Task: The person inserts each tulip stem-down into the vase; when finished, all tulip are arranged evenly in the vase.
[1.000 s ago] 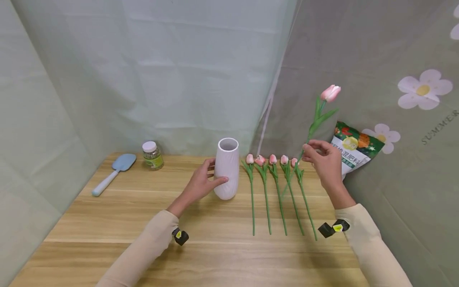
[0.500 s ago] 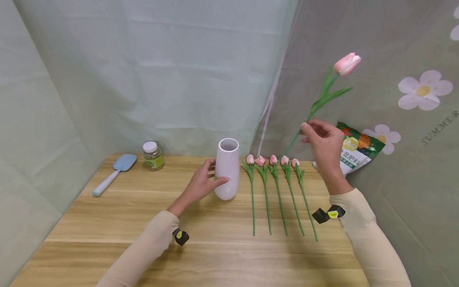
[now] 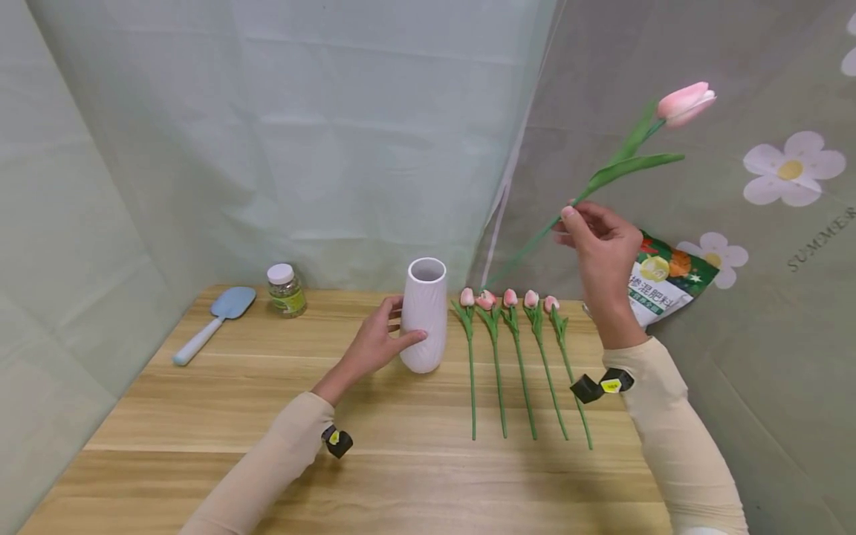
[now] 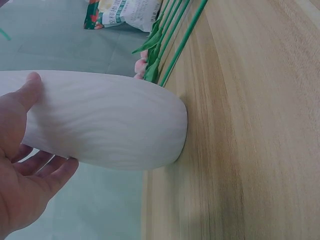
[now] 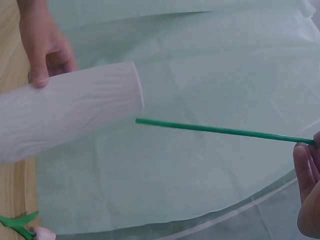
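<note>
Right hand (image 3: 602, 249): yours, pinching the pink tulip (image 3: 614, 173) mid-stem
Stem (image 5: 225, 131): slants down-left from that grip, end just right of the rim (image 5: 137, 85), apart
White vase (image 3: 428, 316): upright on the counter (image 3: 428, 483), your left hand (image 3: 374, 342) gripping it

A makeshift booth, walled in by hung cloth; whether it stands in a home, shop or studio cannot be told. Pale green sheets (image 3: 334, 141) hang behind and at the left, and a greyer curtain (image 3: 622, 52) printed with "SUMMER" at the right. The wood-grain tabletop (image 3: 267, 427), with its vase (image 3: 425, 316), tulips (image 3: 510, 298) and trowel (image 3: 211, 328), suggests a flower-arranging spot.
</note>
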The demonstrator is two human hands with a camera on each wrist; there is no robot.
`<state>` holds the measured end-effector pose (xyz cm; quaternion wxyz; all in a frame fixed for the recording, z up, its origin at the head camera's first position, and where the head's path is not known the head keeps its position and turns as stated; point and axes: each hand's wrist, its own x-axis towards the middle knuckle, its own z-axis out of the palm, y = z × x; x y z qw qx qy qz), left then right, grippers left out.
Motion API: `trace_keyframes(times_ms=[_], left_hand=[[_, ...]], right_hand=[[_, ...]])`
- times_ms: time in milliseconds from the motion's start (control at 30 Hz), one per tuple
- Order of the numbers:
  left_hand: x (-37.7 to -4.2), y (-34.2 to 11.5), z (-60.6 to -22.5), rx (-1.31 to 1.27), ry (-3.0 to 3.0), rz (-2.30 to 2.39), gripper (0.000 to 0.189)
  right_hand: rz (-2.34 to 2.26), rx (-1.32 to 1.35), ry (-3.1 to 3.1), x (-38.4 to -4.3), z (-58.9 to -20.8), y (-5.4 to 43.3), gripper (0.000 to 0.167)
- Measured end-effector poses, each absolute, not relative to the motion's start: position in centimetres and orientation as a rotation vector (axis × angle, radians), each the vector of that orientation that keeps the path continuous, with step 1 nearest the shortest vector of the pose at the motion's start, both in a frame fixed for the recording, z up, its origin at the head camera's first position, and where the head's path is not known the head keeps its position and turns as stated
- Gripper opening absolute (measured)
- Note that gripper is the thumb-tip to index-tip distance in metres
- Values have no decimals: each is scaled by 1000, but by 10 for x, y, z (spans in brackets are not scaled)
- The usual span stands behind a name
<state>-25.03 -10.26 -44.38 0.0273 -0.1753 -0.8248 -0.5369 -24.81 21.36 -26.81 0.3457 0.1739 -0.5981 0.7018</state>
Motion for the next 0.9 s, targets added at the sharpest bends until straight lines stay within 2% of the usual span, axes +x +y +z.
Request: trace_keyframes(times_ms=[300, 900], left_hand=[[-249, -102, -441, -539, -2546, -1661, 74], [-250, -103, -443, -557, -2532, -1650, 74]], right_hand=[[2027, 440, -1380, -258, -260, 201, 19], [1949, 497, -1578, -270, -278, 154, 26]])
